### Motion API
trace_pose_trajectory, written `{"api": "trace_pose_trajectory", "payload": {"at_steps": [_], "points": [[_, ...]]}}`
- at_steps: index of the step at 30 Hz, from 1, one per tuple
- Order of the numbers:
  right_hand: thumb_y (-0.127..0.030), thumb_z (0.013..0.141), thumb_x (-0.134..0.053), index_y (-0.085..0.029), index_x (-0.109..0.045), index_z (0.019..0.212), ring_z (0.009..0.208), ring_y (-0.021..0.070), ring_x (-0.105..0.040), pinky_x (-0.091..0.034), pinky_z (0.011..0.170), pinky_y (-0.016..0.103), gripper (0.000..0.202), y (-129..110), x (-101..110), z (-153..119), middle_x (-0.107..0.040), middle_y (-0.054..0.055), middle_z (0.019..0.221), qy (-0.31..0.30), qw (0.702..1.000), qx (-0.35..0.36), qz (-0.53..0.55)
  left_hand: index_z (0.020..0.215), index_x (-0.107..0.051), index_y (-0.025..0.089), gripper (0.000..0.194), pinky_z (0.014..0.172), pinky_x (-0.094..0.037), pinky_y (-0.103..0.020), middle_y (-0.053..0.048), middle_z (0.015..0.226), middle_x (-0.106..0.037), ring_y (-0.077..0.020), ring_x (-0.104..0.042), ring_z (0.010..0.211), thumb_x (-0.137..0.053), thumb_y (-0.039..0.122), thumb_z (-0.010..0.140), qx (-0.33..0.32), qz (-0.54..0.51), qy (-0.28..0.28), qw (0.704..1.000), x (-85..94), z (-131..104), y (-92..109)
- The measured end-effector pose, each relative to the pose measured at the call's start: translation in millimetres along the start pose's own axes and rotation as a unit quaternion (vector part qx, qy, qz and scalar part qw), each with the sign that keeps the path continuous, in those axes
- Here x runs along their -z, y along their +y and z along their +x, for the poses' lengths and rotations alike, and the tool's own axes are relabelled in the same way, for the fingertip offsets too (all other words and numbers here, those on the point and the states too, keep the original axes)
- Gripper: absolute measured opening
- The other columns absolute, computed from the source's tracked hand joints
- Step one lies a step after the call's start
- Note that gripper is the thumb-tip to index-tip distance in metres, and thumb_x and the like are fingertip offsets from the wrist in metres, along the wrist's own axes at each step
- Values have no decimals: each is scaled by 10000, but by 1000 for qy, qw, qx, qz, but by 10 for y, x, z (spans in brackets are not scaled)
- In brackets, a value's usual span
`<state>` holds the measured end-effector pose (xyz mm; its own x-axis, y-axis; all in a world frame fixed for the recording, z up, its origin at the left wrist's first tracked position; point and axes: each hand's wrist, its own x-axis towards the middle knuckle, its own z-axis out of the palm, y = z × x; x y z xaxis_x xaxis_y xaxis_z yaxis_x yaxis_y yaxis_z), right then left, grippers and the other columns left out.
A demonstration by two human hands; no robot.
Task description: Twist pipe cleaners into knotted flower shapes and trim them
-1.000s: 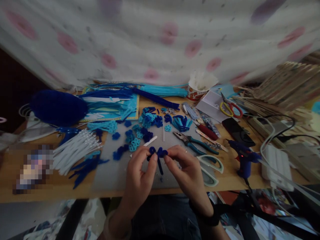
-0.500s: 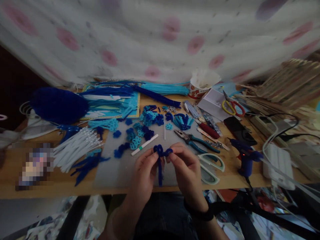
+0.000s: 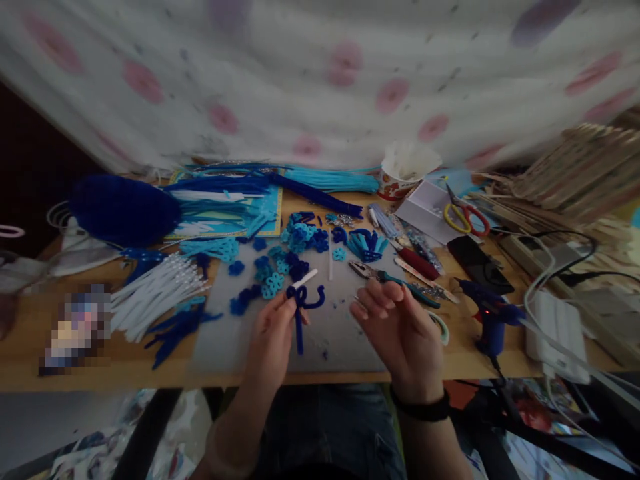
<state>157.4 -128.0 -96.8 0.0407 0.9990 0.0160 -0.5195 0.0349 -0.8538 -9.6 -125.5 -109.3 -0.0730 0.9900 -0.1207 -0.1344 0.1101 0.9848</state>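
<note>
Pinched in the fingers of my left hand (image 3: 271, 333) is a dark blue pipe cleaner (image 3: 300, 327), bent into small loops at the top. One end hangs straight down and the other curls out to the right like a hook. My right hand (image 3: 400, 327) is apart from it, palm turned up, fingers loosely curled and nothing seen in them. Behind that hand lie pliers (image 3: 390, 277) with teal handles and pale green-handled scissors (image 3: 441, 327), partly covered. Past my left hand, blue and turquoise pipe cleaner flowers (image 3: 273, 285) are scattered on the grey mat (image 3: 220, 347), beside a white pen (image 3: 306, 277).
A blue glue gun (image 3: 493, 317) with a red light stands at right, near a black phone (image 3: 480, 263). White pipe cleaners (image 3: 155, 297) lie left. Behind are a paper cup (image 3: 395, 180), a white box (image 3: 425, 207), red-yellow scissors (image 3: 466, 217) and a dark blue fluffy bundle (image 3: 123, 210).
My right hand has let go of the curled end and moved right, its palm turning up. My left hand has shifted slightly left and down with the pipe cleaner, whose curl has loosened into a hook.
</note>
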Motion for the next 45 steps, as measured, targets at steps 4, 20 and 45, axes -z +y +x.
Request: {"api": "trace_pose_trajectory", "payload": {"at_steps": [4, 20, 45], "points": [[-411, 883, -743, -307, -721, 1062, 899, 217, -598, -505, 796, 350, 208, -53, 65, -58, -649, 39, 1004, -16, 966, 119, -229, 713, -673, 187, 223, 724, -451, -282, -22, 733, -617, -175, -560, 751, -639, 339, 873, -23, 15, -57, 998, 82, -9, 58], [-110, 962, -614, -224, -747, 1111, 789, 214, -657, -545, 732, 339, 230, -127, -94, -162, -775, 61, 885, -132, 762, 308, -554, 639, -583, 189, 343, 531, -390, -220, 38, 590, -487, -116, -467, 574, -702, 436, 845, -1, 47, -72, 996, -66, 22, 119], [-351, 761, -880, -230, -768, 910, 663, 87, -703, -539, 667, 182, 222, 130, -3, 13, -766, -32, 725, -17, 996, -71, -42, 731, -690, 178, 300, 507, -346, -194, 34, 621, -539, -82, -441, 554, -718, 438, 878, -45, -43, -87, 994, -61, -128, 56]]}}
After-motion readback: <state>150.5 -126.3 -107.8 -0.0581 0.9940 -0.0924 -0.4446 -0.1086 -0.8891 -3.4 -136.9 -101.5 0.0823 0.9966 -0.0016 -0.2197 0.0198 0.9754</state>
